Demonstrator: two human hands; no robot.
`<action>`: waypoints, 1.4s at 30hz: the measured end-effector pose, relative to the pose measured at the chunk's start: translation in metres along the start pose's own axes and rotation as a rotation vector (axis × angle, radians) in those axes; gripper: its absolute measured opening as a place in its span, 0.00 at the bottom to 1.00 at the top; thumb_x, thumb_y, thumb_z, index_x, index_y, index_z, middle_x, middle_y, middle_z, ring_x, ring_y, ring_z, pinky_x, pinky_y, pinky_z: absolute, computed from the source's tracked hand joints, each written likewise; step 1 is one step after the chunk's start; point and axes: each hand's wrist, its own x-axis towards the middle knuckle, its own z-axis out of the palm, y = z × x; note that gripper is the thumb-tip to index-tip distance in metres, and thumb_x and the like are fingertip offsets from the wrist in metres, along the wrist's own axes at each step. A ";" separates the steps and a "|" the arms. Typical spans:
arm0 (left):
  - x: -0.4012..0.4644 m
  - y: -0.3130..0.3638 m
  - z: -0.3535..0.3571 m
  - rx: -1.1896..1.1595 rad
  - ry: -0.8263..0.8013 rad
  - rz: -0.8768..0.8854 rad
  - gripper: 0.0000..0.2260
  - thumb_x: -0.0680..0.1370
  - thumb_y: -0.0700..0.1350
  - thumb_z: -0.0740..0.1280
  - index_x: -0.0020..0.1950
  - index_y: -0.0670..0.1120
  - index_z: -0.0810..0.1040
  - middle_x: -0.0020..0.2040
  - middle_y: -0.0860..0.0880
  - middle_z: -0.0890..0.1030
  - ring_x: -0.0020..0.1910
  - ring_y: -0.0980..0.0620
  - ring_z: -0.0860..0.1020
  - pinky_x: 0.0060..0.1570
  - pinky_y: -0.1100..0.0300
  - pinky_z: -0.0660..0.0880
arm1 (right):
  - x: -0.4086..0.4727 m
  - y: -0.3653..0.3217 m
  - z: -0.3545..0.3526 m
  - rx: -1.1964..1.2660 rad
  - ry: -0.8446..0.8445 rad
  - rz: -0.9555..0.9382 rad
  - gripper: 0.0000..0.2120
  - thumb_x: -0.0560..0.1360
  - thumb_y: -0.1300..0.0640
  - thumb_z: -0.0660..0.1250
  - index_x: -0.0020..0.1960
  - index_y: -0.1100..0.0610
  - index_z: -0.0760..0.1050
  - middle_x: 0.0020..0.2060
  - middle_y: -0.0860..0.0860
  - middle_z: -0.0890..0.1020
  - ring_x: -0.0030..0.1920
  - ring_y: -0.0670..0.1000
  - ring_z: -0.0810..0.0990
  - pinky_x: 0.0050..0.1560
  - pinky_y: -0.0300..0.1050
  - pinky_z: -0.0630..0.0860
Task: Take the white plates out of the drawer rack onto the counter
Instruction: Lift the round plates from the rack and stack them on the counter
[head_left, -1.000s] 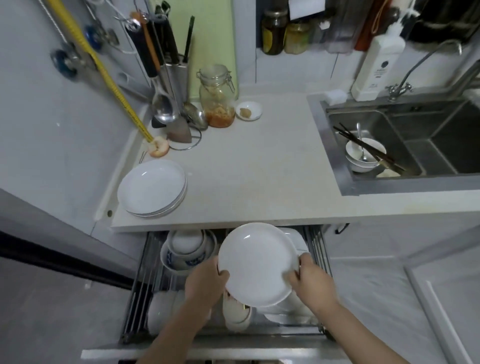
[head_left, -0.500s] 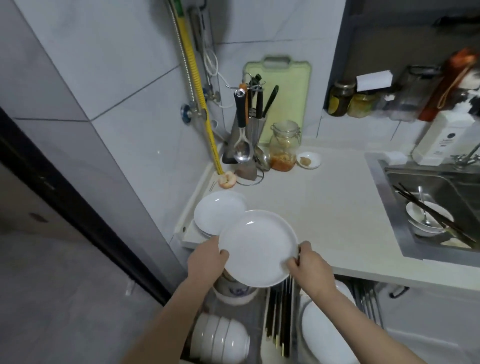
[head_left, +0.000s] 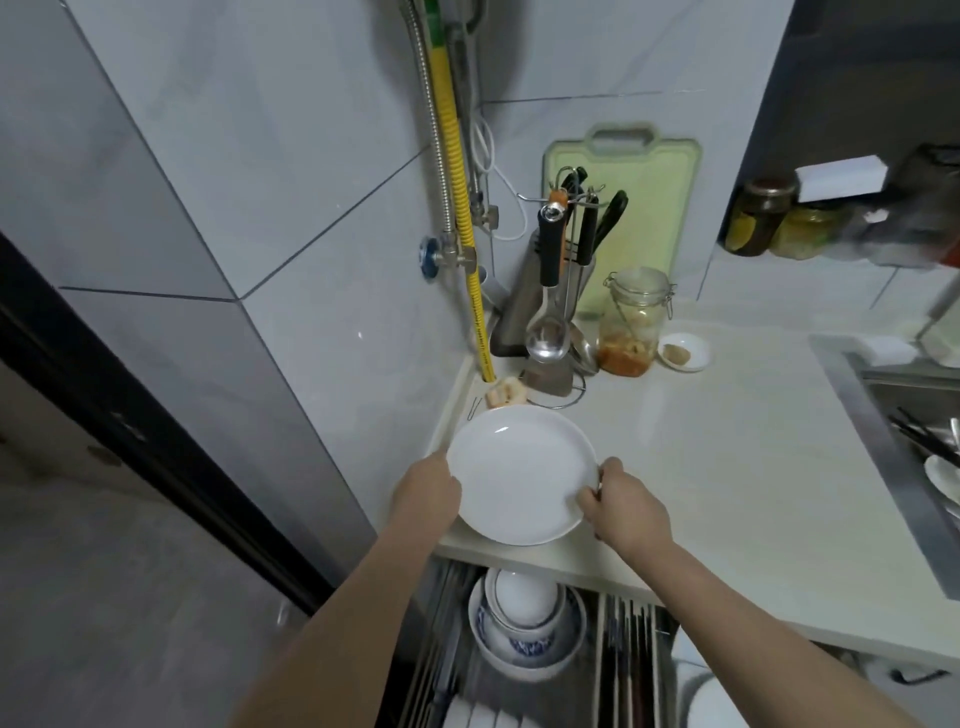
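A round white plate (head_left: 519, 470) hovers over the left front corner of the pale counter (head_left: 727, 467). My left hand (head_left: 426, 491) grips its left rim and my right hand (head_left: 626, 506) pinches its right rim. The plate hides the stack of white plates that lies beneath it on the counter. Below the counter edge the drawer rack (head_left: 618, 654) stands pulled out, with nested white and blue-patterned bowls (head_left: 524, 629) in it and part of another white plate (head_left: 711, 701) at the lower right.
At the counter's back stand a utensil holder with ladles (head_left: 550, 312), a glass jar (head_left: 631, 330), a small saucer (head_left: 683, 352) and a green cutting board (head_left: 623, 208). A steel sink (head_left: 909, 457) with dishes lies right. A tiled wall with a yellow hose (head_left: 460, 182) is left.
Both hands lifted the plate out of the drawer rack and carried it up and left over the counter corner, above the earlier stack. The view tilted upward.
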 end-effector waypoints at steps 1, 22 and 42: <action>0.005 -0.003 0.001 -0.027 0.000 -0.006 0.10 0.76 0.38 0.58 0.54 0.38 0.75 0.52 0.40 0.80 0.49 0.42 0.78 0.45 0.55 0.73 | 0.005 -0.001 0.003 -0.002 -0.003 0.006 0.09 0.75 0.54 0.57 0.49 0.59 0.66 0.40 0.54 0.81 0.38 0.58 0.82 0.39 0.47 0.76; 0.050 -0.018 0.029 0.172 -0.069 -0.061 0.09 0.78 0.37 0.58 0.54 0.38 0.75 0.53 0.39 0.81 0.50 0.40 0.82 0.51 0.50 0.79 | 0.044 -0.005 0.047 0.037 -0.089 0.108 0.07 0.76 0.55 0.56 0.49 0.59 0.65 0.43 0.56 0.81 0.42 0.59 0.82 0.41 0.47 0.74; 0.007 -0.028 0.060 0.164 0.048 -0.100 0.16 0.80 0.55 0.54 0.59 0.46 0.70 0.53 0.47 0.80 0.52 0.45 0.79 0.47 0.53 0.75 | 0.018 0.024 0.048 -0.026 -0.066 0.000 0.15 0.79 0.47 0.53 0.57 0.56 0.69 0.45 0.52 0.82 0.47 0.56 0.79 0.41 0.46 0.72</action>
